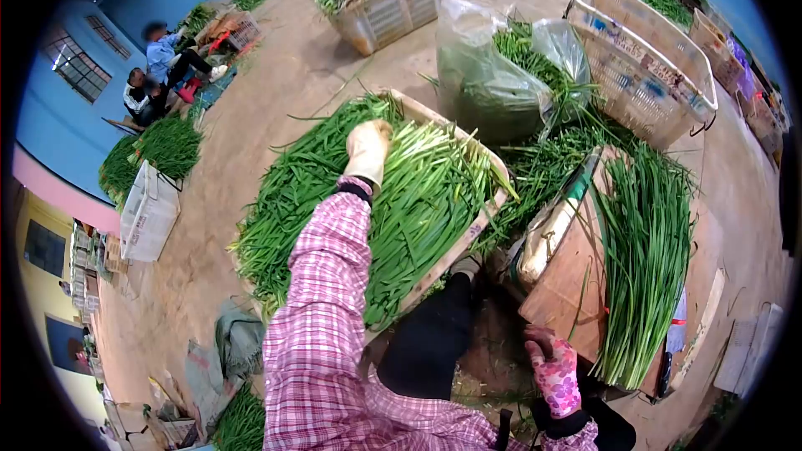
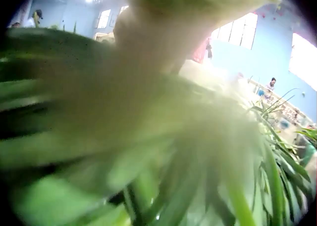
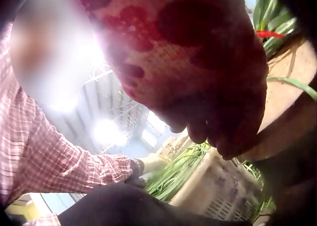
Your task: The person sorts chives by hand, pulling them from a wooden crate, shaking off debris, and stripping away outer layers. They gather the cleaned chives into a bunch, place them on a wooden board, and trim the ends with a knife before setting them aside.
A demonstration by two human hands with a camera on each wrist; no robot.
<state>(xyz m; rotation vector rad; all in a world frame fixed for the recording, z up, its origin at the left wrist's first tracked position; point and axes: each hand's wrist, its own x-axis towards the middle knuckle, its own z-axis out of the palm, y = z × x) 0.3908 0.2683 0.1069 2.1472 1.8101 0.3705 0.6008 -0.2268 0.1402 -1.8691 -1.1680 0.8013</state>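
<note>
Concrete floor [image 1: 276, 50] of a blue-walled hall, spread with heaps of greens. Largest, a wooden crate [image 1: 469, 238] piled with chives [image 1: 418, 200] lies ahead of the person. To its right, a wooden board [image 1: 568, 284] carries a smaller chive bundle [image 1: 643, 259]. The cream-gloved left hand [image 1: 368, 150] rests on the crate's chives; I cannot tell whether its grip is closed. The right hand [image 1: 555, 372], in a pink flowered glove, sits at the board's near edge, grip loosely curled, holding nothing.

No legible text; only blurred, unreadable printing on the white crate [image 1: 643, 63]
</note>
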